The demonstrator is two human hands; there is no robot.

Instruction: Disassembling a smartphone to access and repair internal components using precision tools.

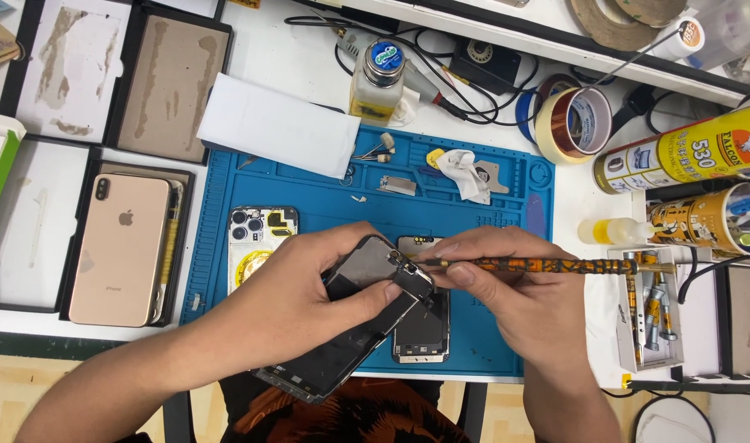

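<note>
Gripping a phone screen assembly (pixel 354 320) at frame centre, left hand (pixel 297 308) fingers curled around it, right hand (pixel 506 287) pinching an orange-patterned screwdriver (pixel 539 265) over the blue mat (pixel 325 197).

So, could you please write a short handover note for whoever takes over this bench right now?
Left hand: holds the detached phone screen tilted above the blue mat.
Right hand: holds an orange-patterned screwdriver, tip at the screen's top edge.
Opened phone body lies on the mat at left; another panel lies under the hands; small loose parts sit at the mat's top.
Done: screen is off the body.
Left: work at the screen's top edge; nothing reassembled.
</note>
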